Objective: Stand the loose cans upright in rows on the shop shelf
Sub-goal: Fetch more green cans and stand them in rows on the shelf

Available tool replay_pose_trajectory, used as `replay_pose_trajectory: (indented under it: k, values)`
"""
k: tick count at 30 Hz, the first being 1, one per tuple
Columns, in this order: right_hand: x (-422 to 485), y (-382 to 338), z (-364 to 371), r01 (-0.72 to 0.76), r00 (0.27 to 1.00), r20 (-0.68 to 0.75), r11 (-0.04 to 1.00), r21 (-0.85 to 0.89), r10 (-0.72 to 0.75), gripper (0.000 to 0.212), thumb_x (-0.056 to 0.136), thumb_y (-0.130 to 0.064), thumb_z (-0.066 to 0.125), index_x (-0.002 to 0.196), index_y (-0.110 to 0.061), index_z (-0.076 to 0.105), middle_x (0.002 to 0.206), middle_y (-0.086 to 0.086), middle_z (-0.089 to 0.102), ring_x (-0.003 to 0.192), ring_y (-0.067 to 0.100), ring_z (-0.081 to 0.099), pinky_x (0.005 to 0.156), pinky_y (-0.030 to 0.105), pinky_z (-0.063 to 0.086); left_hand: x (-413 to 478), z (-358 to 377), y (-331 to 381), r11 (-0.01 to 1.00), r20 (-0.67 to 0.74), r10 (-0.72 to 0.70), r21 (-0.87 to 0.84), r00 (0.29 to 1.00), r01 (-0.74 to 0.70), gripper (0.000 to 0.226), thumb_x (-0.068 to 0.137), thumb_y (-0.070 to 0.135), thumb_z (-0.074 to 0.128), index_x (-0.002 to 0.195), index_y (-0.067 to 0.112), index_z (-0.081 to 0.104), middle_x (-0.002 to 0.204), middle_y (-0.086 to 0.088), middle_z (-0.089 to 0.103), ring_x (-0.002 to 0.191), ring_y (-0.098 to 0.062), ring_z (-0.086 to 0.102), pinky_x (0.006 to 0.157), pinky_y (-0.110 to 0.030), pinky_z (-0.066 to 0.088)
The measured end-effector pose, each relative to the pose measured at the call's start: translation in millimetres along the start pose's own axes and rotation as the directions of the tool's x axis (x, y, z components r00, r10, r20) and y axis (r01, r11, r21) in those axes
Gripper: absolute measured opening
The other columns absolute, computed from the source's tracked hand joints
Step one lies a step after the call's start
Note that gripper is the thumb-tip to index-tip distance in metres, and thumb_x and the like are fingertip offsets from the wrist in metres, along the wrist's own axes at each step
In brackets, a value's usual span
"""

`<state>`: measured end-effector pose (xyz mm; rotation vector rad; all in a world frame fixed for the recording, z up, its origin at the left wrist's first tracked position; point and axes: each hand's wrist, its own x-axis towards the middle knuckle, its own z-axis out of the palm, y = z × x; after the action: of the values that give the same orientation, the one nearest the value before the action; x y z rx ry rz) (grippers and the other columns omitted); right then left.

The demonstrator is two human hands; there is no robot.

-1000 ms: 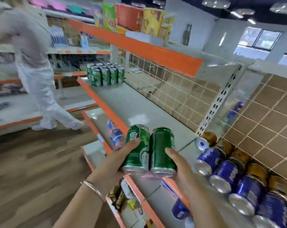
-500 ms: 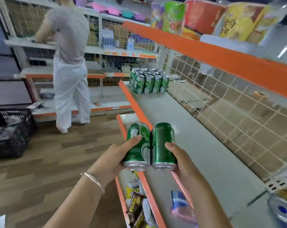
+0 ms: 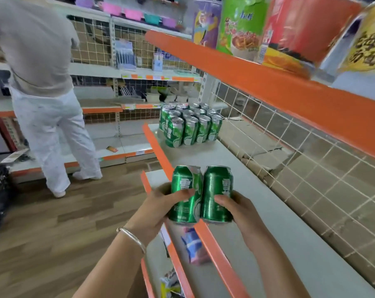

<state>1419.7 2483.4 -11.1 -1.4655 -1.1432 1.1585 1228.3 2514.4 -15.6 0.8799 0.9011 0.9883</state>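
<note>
1. My left hand (image 3: 158, 208) grips 1 green can (image 3: 182, 179), thumb across its front and fingers curled round its far side.
2. My right hand (image 3: 241, 209) grips a second green can (image 3: 217, 183) the same way, thumb on the label.
3. The 2 cans touch side by side, tops up and leaning slightly apart at the base. I hold them in the air over the orange front lip (image 3: 160, 151) of the shelf (image 3: 268, 222), and neither stands on it yet.
4. At the far end of that shelf a block of green cans (image 3: 190, 127) stands upright in rows, 4 across the front. How many rows lie behind is too blurred to count.
5. A wire mesh back (image 3: 311, 190) runs along the rear of the shelf.
6. The shelf above carries large noodle tubs (image 3: 242, 29) in purple, green, red and yellow.
7. On the lower shelf under my hands lies a blue and pink packet (image 3: 193, 247).
8. A silver bracelet (image 3: 132, 238) sits on my left wrist.
9. To my left another person (image 3: 44, 87), in a pale top and white trousers, faces the next rack, standing on the wood floor (image 3: 53, 222).
</note>
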Motion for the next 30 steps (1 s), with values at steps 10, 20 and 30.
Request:
replay_pose_trajectory:
  k: [10, 20, 30]
  values:
    - [112.0, -0.3, 21.2, -0.026, 0.926, -0.376, 0.998, 0.049, 0.043, 0.009, 0.079, -0.018, 0.074, 0.083, -0.013, 0.068, 0.061, -0.007, 0.066, 0.045, -0.002, 0.055, 0.047, 0.015, 0.042, 141.9, -23.1, 26.3, 0.994, 0.116, -0.105, 0.016, 0.988, 0.104, 0.022, 0.076, 0.01, 0.074, 0.092, -0.003, 0.065, 0.085, -0.019, 0.074, 0.073, -0.029, 0.071, 0.067, -0.034, 0.06]
    - [221.6, 12.6, 48.6, -0.148, 0.756, -0.648, 0.989, -0.031, 0.092, 0.028, 0.072, -0.029, 0.081, 0.09, -0.013, 0.067, 0.078, 0.001, 0.067, 0.07, 0.015, 0.063, 0.063, 0.027, 0.049, 245.3, -60.9, 39.3, 0.956, 0.339, -0.135, 0.29, 0.931, 0.033, 0.056, 0.052, 0.019, 0.08, 0.101, -0.001, 0.065, 0.098, -0.024, 0.07, 0.086, -0.035, 0.07, 0.076, -0.043, 0.058]
    - [302.6, 8.8, 42.4, -0.218, 0.657, -0.753, 0.962, -0.162, 0.023, 0.064, 0.071, -0.036, 0.08, 0.125, -0.015, 0.052, 0.117, 0.004, 0.065, 0.108, 0.026, 0.06, 0.084, 0.031, 0.045, 288.1, -87.0, 45.6, 0.898, 0.58, -0.17, 0.424, 0.797, -0.117, 0.059, 0.058, 0.026, 0.085, 0.112, 0.028, 0.06, 0.105, 0.01, 0.073, 0.1, -0.008, 0.068, 0.088, -0.03, 0.055]
